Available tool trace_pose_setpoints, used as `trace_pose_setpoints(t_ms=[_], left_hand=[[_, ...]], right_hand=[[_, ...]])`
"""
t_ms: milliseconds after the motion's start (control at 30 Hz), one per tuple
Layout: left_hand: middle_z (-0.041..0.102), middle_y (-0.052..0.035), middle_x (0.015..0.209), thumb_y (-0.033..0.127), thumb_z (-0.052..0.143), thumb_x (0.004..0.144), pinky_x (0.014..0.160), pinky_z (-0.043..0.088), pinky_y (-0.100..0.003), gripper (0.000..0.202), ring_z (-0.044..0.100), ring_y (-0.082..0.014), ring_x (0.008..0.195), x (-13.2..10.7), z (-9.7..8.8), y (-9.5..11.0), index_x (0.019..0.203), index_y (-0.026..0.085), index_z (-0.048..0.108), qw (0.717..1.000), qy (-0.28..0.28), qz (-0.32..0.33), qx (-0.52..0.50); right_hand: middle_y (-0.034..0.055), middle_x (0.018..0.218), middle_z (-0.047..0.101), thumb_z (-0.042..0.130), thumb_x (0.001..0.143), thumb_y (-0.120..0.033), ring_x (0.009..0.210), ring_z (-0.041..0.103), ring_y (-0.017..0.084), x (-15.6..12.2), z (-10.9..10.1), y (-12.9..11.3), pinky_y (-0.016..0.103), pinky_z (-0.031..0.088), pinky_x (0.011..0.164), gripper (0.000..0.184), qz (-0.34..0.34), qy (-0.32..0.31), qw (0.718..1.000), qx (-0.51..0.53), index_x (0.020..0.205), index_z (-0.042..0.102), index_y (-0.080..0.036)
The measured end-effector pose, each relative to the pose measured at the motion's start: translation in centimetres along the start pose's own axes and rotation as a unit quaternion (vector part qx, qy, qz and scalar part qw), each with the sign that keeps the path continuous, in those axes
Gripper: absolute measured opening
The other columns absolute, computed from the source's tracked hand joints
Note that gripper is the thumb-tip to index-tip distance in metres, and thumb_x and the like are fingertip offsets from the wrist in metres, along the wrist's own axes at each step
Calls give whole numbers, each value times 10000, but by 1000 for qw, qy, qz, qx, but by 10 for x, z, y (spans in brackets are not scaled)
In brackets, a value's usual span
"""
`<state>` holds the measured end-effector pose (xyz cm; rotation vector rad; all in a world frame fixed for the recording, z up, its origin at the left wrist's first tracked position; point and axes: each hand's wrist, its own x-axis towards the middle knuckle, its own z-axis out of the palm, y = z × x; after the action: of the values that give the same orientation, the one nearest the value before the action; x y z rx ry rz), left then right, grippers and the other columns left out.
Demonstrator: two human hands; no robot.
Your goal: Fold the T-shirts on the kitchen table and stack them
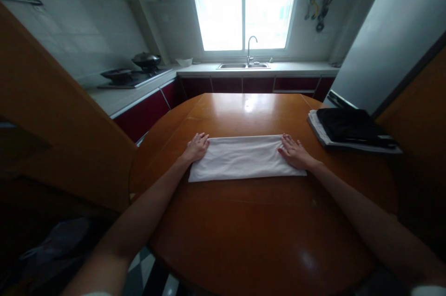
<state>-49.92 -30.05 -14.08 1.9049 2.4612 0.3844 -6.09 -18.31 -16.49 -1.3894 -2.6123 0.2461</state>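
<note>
A white cloth point(244, 159), folded into a long flat strip, lies across the middle of the wooden table. Its surface shows slight wrinkles, and whether it is a garment or a towel I cannot make out. My left hand point(197, 147) rests flat on its left end, near the far corner, partly over the table. On the right end lies my right hand point(293, 151), palm down with the fingers spread and pointing to the far left. Neither hand grips the cloth.
The round-ended wooden table point(240, 235) fills the foreground. A stack of folded dark and white clothes point(355, 128) sits at its right side. Beyond are a counter with a sink point(232, 66), a stove with a covered pan point(146, 60), and a fridge point(390, 40) at right.
</note>
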Motion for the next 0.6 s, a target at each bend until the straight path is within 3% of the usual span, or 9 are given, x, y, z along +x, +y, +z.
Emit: trace_pose_setpoints(t_ms=[100, 167, 267, 333, 433, 500, 600], left_hand=[[418, -130, 1600, 352, 297, 1048, 1179, 298, -588, 530, 302, -324, 1516, -1, -6, 2, 1534, 202, 444, 1000, 0, -11, -8], [388, -155, 1612, 342, 305, 1046, 1190, 276, -599, 549, 292, -329, 1521, -6, -11, 15, 1556, 161, 403, 1000, 25, -8, -7], [358, -137, 1631, 388, 334, 1051, 1219, 248, -556, 562, 265, -311, 1534, -21, -10, 47, 1567, 172, 389, 996, 46, 78, -2], [321, -123, 1651, 458, 341, 1052, 1225, 226, -561, 589, 236, -319, 1543, -34, -5, 69, 1583, 202, 368, 990, 18, 139, 6], [240, -120, 1680, 567, 323, 1040, 1211, 175, -632, 648, 170, -368, 1554, -47, 2, 86, 1597, 236, 345, 987, -40, 157, 20], [213, -108, 1689, 609, 303, 1032, 1209, 144, -647, 666, 131, -376, 1560, -51, 3, 88, 1598, 260, 345, 987, -59, 150, 26], [175, -78, 1701, 654, 296, 1017, 1210, 102, -655, 681, 80, -401, 1561, -50, 0, 82, 1597, 302, 344, 990, -64, 122, 33]], right_hand=[[178, 1674, 228, 198, 1029, -600, 1558, 181, 296, 1, -6, 7, 574, 192, 1232, 764, 22, 44, 999, -3, 1614, 263, -114], [209, 1655, 266, 188, 1038, -573, 1552, 204, 304, 4, -13, -1, 562, 206, 1231, 758, 29, 100, 995, -3, 1591, 301, -67], [217, 1636, 311, 197, 1051, -524, 1545, 231, 302, 9, -19, -31, 530, 209, 1237, 719, -6, 143, 990, 1, 1560, 361, -42], [207, 1638, 310, 214, 1054, -505, 1546, 227, 297, 12, -16, -58, 520, 205, 1239, 699, -46, 128, 991, 2, 1562, 363, -49], [184, 1660, 265, 248, 1046, -527, 1558, 186, 292, 14, -3, -87, 530, 189, 1242, 714, -89, 62, 994, -4, 1593, 310, -72], [165, 1669, 246, 259, 1039, -551, 1562, 170, 279, 14, 3, -91, 530, 160, 1249, 727, -100, 17, 995, -12, 1601, 300, -92], [147, 1677, 224, 245, 1036, -559, 1567, 151, 260, 17, 2, -76, 522, 117, 1258, 726, -74, -10, 997, -31, 1598, 314, -104]])
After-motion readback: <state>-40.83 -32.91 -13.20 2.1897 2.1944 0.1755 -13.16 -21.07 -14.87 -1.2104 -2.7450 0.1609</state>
